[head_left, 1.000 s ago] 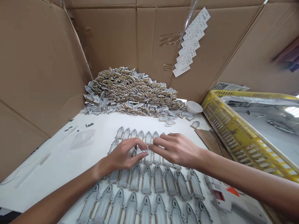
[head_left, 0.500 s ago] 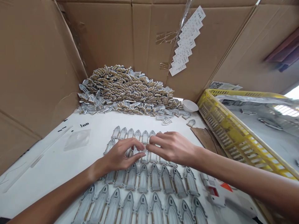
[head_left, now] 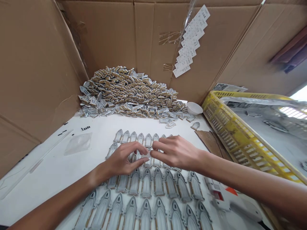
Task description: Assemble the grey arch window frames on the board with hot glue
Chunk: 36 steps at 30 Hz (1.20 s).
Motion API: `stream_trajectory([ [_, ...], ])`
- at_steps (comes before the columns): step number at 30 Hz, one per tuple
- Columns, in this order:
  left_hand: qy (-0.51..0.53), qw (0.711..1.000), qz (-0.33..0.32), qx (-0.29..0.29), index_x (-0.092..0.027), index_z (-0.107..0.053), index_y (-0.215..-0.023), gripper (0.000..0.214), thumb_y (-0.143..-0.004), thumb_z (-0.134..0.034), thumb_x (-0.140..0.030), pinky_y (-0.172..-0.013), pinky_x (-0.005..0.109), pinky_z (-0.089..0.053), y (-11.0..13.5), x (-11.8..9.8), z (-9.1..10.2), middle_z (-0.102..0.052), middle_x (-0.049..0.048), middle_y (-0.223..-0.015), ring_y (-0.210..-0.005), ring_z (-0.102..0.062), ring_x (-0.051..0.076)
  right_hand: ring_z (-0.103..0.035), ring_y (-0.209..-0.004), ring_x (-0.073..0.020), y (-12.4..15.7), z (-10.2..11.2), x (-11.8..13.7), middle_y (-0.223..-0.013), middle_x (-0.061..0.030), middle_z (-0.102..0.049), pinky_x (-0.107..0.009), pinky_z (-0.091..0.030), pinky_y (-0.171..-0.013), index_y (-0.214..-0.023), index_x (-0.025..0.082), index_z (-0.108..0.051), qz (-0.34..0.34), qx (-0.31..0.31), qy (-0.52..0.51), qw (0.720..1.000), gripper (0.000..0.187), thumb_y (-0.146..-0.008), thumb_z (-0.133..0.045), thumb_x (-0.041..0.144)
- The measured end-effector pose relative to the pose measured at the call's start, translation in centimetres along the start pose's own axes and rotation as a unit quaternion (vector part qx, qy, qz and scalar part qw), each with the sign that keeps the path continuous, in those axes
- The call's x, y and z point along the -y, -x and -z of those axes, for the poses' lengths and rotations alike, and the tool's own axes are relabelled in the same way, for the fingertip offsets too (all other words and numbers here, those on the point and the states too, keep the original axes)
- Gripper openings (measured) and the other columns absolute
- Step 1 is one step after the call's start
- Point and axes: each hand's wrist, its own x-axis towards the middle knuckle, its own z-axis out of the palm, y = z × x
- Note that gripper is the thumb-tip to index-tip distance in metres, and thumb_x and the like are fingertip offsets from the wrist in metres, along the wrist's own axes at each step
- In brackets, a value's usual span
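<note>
My left hand [head_left: 129,156] and my right hand [head_left: 176,151] meet fingertip to fingertip above the middle of the table. Between the left thumb and index finger is a small translucent piece [head_left: 148,155], too small to name. The right fingers are curled and pinched at the same piece's right side. Beneath both hands lie rows of grey arch-shaped pieces [head_left: 146,182] with pointed tops and brownish edges. The hands hide part of the middle rows. Larger-looking arch pieces [head_left: 145,214] form the nearest row.
At the back a big heap of similar arch pieces [head_left: 129,92] leans against cardboard walls [head_left: 115,35]. Beside it are a white bowl [head_left: 194,108] and a yellow plastic basket [head_left: 225,124]. A white tool with red and orange parts [head_left: 223,195] lies under my right forearm. A clear plastic bag [head_left: 78,143] lies left.
The two hands stay nearly in place, with only a slight shift of the fingers at the small piece. The camera view has moved a little.
</note>
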Motion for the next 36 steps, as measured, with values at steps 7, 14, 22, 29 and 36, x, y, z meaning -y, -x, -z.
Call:
stream_trajectory([
  [7, -0.006, 1.0, -0.005, 0.003, -0.02, -0.068, -0.11, 0.015, -0.098, -0.077, -0.019, -0.077, 0.029, -0.061, 0.03, 0.18, 0.03, -0.08, 0.0051, -0.097, -0.082, -0.074, 0.017, -0.045, -0.068, -0.0126, 0.18, -0.13, -0.05, -0.084, 0.001, -0.057, -0.033, -0.026, -0.053, -0.097, 0.019, -0.057, 0.004, -0.001, 0.003, 1.0, 0.016, -0.108, -0.051, 0.009],
  [14, -0.009, 1.0, -0.013, 0.014, -0.02, -0.067, -0.11, 0.018, -0.097, -0.078, -0.016, -0.081, 0.031, -0.061, 0.09, 0.32, 0.05, -0.079, 0.0056, -0.097, -0.087, -0.075, 0.019, -0.048, -0.067, -0.0136, 0.04, -0.03, -0.13, -0.083, 0.0012, -0.06, -0.033, -0.029, -0.053, -0.102, 0.018, -0.058, 0.0, -0.014, -0.001, 1.0, 0.017, -0.111, -0.047, 0.01],
  [22, -0.008, 1.0, -0.023, 0.016, -0.02, -0.066, -0.109, 0.019, -0.096, -0.078, -0.013, -0.083, 0.032, -0.061, 0.06, 0.27, 0.09, -0.079, 0.0059, -0.098, -0.091, -0.077, 0.02, -0.049, -0.067, -0.0137, 0.06, -0.02, -0.14, -0.083, 0.0014, -0.06, -0.033, -0.031, -0.053, -0.1, 0.019, -0.058, -0.002, -0.016, -0.001, 1.0, 0.018, -0.112, -0.047, 0.011],
  [29, -0.006, 0.999, -0.027, 0.023, -0.02, -0.066, -0.109, 0.019, -0.096, -0.076, -0.011, -0.085, 0.033, -0.061, 0.02, 0.16, 0.15, -0.079, 0.0059, -0.098, -0.092, -0.077, 0.02, -0.048, -0.067, -0.0139, 0.01, -0.06, -0.2, -0.083, 0.0014, -0.06, -0.033, -0.03, -0.053, -0.101, 0.019, -0.059, 0.0, -0.018, 0.0, 1.0, 0.018, -0.111, -0.047, 0.011],
  [36, -0.009, 0.999, -0.039, 0.033, -0.02, -0.066, -0.109, 0.021, -0.094, -0.074, -0.007, -0.087, 0.035, -0.061, 0.07, 0.15, 0.28, -0.08, 0.0063, -0.099, -0.092, -0.076, 0.021, -0.047, -0.066, -0.0141, -0.08, -0.23, -0.17, -0.082, 0.0012, -0.06, -0.033, -0.029, -0.053, -0.097, 0.019, -0.058, -0.001, -0.023, -0.003, 1.0, 0.019, -0.111, -0.048, 0.011],
])
